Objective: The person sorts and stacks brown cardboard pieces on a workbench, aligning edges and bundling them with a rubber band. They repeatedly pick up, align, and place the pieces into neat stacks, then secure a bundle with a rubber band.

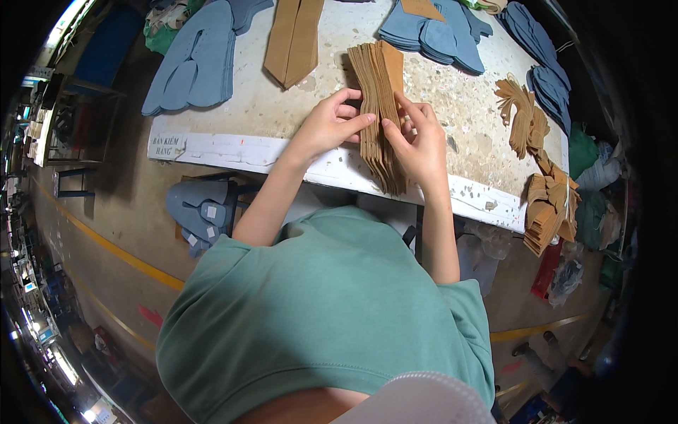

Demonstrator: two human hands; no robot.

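Note:
A thick stack of long brown leather-like strips (372, 106) stands on edge near the front of the table, its layers showing as thin lines. Its lower end reaches over the table's front edge. My left hand (332, 126) grips the stack from the left, thumb on the layered edges and fingers partly hidden behind. From the right my right hand (421, 141) closes on it, thumb against the layers and index finger along the outer side. A narrow gap runs between the layers near the thumbs. Just left of the stack lies a pair of flat brown pointed pieces (292, 46).
Blue-grey cut pieces lie in piles at the far left (194, 63), far middle (441, 39) and far right (540, 49) of the worn white table (247, 124). Tied brown bundles (522, 116) sit by the right edge. More blue-grey pieces (201, 208) rest below the table's left front.

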